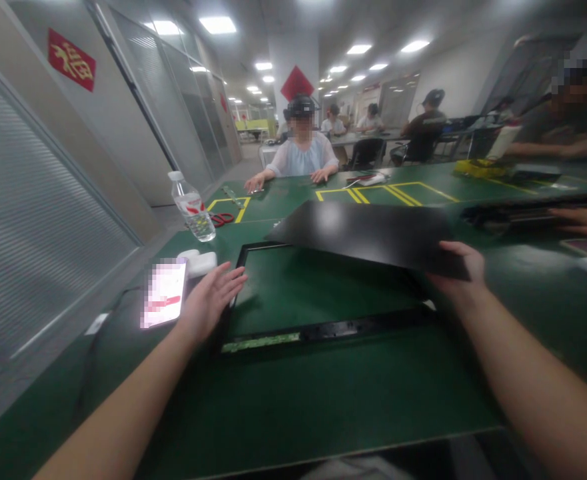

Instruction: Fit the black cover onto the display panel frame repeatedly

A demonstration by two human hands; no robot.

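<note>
My right hand (460, 270) grips the near right corner of a thin, dark, glossy panel (363, 230), thumb on top and fingers hidden beneath. The panel is tilted above the far part of a black rectangular frame (363, 327) that lies on the green table. A strip of green circuit board (260, 343) shows along the frame's near left edge. My left hand (216, 297) is open, fingers stretched out, beside the frame's left side and holding nothing. Just left of it lies a lit phone (164, 293), with a white rounded case (202, 264) behind.
A water bottle (193, 208) and red-handled scissors (222, 219) stand and lie at the far left. Yellow tape marks (388, 193) the green table (333, 400). Across it sits a person (302, 153); another person's hand (586, 220) is at the right, near a dark long part (518, 210).
</note>
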